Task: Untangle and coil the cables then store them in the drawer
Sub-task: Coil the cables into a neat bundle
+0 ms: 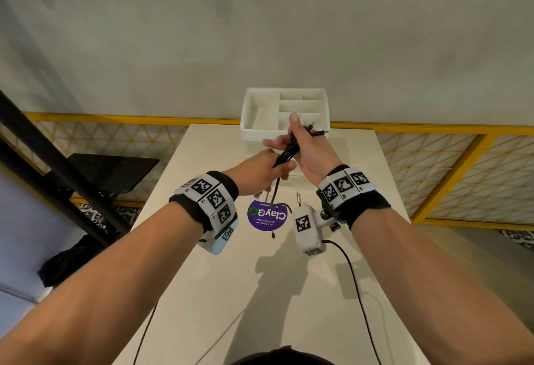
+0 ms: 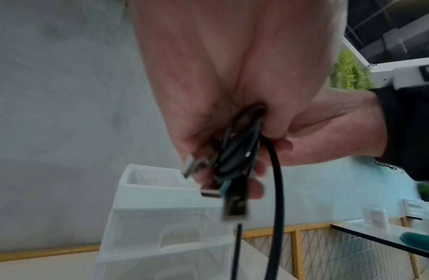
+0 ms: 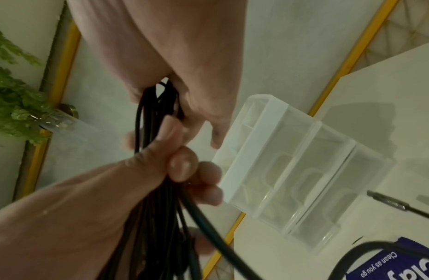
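Note:
A bundle of black cables [image 1: 289, 149] is held in the air between both hands, just in front of the white drawer unit [image 1: 251, 142]. My left hand [image 1: 270, 163] grips the lower part of the bundle [image 3: 158, 208], fingers curled round it. My right hand [image 1: 303, 145] grips the upper part [image 3: 160, 98], where plug ends [image 1: 316, 131] stick out. In the left wrist view several USB plugs [image 2: 234, 208] poke out below the palm. One loose strand [image 1: 275, 191] hangs from the left hand down to the table.
The drawer unit [image 3: 292, 170] stands at the far edge of the white table [image 1: 260, 292], its drawers pushed in and its top tray open. A purple round sticker [image 1: 267, 215] and a metal jack plug [image 1: 297, 197] lie below the hands. A yellow railing [image 1: 115, 118] runs behind.

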`<action>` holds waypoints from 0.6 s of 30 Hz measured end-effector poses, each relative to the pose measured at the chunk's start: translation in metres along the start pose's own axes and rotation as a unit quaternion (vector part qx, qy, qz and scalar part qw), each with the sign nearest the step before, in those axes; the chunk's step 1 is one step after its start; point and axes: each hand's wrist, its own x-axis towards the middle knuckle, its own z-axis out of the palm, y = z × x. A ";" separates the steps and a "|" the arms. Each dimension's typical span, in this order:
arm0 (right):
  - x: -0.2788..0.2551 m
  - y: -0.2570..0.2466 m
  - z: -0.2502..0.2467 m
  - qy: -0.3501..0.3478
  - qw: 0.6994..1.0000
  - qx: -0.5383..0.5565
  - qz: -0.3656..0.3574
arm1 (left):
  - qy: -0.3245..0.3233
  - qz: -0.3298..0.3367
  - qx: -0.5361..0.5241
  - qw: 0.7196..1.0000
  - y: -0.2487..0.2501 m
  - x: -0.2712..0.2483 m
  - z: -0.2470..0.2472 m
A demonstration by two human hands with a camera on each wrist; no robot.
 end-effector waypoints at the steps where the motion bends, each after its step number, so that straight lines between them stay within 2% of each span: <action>1: 0.000 -0.001 -0.001 -0.009 1.000 -0.004 -0.008 | 0.005 -0.006 0.001 1.000 -0.001 0.000 -0.001; 4: -0.001 0.000 0.000 -0.032 0.999 0.010 -0.010 | 0.050 -0.004 -0.017 0.999 -0.005 0.002 -0.006; 7: -0.008 0.017 0.000 -0.119 0.992 0.032 0.036 | 0.120 -0.005 -0.036 0.992 -0.004 0.003 -0.014; 9: -0.015 0.034 0.004 -0.150 0.985 0.008 0.087 | 0.164 -0.023 -0.051 0.985 -0.005 0.007 -0.021; 11: -0.022 0.051 0.017 -0.166 0.976 -0.087 0.114 | 0.173 -0.039 -0.101 0.979 -0.008 0.012 -0.024; 14: -0.028 0.075 0.035 -0.165 0.960 -0.203 0.097 | 0.180 -0.057 -0.167 0.968 -0.008 0.017 -0.024; 16: -0.031 0.082 0.037 -0.131 0.956 -0.249 0.086 | 0.202 -0.078 -0.166 0.962 -0.008 0.019 -0.025; 18: -0.032 0.087 0.032 -0.120 0.941 -0.307 0.078 | 0.214 -0.099 -0.113 0.965 -0.013 0.018 -0.026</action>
